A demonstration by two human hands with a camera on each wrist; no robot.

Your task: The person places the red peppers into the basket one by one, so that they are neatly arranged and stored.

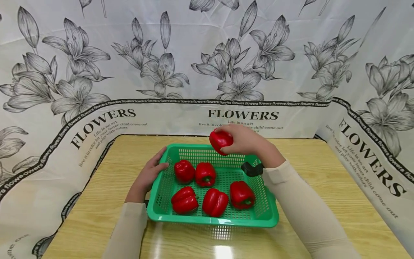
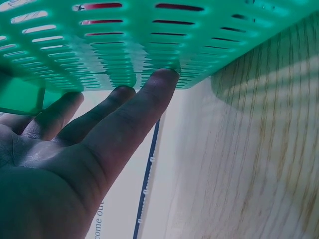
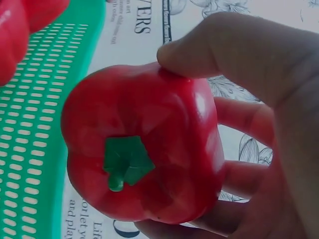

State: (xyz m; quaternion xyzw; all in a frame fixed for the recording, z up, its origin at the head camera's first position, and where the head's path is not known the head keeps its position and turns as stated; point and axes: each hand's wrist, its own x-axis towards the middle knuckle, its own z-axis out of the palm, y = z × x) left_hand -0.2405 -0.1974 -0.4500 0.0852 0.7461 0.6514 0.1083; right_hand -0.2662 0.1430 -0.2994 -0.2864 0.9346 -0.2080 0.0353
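My right hand [image 1: 240, 138] grips a red bell pepper [image 3: 144, 144], raised over the back rim of a green plastic basket [image 1: 213, 222]. In the right wrist view its green stem faces the camera, the thumb lies on its upper edge and the other fingers pass behind it. My left hand [image 1: 150, 173] is at the basket's left side, thumb at the rim. Its fingers [image 2: 134, 114] reach out nearly straight, fingertips against the slotted outer wall. Several more red bell peppers [image 1: 215, 202] lie spaced out on the basket floor.
The basket stands on a light wood-grain table [image 1: 320, 187]. Behind and beside the table hangs a white cloth [image 1: 168, 124] with flower drawings and lettering. A dark strap piece [image 1: 252, 169] shows at my right wrist, over the basket's right side.
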